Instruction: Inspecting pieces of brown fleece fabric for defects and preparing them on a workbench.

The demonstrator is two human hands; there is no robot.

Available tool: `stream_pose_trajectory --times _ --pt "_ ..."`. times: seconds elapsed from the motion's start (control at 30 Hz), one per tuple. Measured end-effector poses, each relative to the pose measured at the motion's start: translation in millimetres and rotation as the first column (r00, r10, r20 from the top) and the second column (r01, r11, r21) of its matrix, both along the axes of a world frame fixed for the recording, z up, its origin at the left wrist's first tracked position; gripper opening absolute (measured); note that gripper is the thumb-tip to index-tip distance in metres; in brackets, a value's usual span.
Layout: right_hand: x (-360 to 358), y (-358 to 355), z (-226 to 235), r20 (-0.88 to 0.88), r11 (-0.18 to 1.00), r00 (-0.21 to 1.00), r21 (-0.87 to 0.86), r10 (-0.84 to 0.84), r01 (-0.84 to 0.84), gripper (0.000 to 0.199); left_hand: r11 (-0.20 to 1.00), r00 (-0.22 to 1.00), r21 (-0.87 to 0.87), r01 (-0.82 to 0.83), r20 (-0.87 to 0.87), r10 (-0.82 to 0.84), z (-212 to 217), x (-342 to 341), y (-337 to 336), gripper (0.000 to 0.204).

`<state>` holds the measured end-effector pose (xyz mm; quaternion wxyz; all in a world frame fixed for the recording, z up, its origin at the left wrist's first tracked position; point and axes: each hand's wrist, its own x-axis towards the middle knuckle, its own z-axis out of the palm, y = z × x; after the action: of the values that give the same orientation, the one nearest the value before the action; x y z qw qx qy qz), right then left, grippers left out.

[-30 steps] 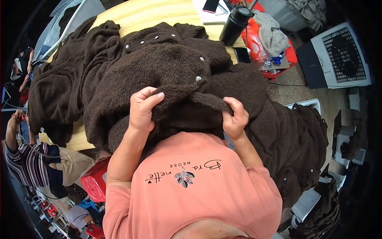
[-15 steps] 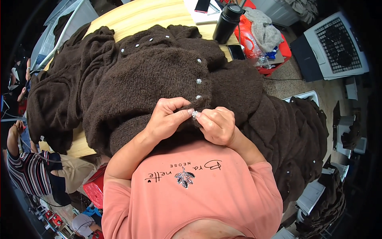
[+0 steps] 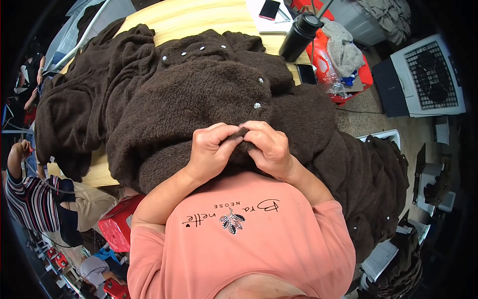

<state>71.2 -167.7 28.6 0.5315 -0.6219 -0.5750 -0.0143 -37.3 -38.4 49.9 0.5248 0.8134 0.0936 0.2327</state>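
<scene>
A bottle stands near the right edge of the tabletop, behind the sweater (a phone lies beside the bottle).

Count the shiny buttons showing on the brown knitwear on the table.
6 shiny buttons: two beyond the right hand, four in a row farther off, to the left. Folds of the brown knitwear may hide others.

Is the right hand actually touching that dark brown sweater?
Touching. The head view shows the right hand with its fingertips pressed to a bunched edge of the dark brown sweater, with no gap between.
</scene>
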Motion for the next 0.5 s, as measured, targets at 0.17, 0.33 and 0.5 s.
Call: stream_pose_trajectory --times 0.17,0.33,0.5 --pt "-1.3 8.7 -4.7 -0.116 0.999 0.993 0.041 0.033 -0.028 0.028 0.96 0.975 0.271 -0.072 0.22 0.011 -1.7 1.6 0.9 0.019" --pt "3.1 11.9 -4.7 -0.23 0.998 0.973 -0.047 0.031 -0.043 0.024 0.857 0.954 0.496 -0.14 0.301 -0.018 -5.3 -0.1 2.9 0.024" --pt "6.6 14.6 -5.6 -0.243 0.995 0.966 -0.028 0.084 -0.093 0.022 0.821 0.94 0.538 -0.189 0.34 -0.006 -11.3 -1.0 1.1 0.026"
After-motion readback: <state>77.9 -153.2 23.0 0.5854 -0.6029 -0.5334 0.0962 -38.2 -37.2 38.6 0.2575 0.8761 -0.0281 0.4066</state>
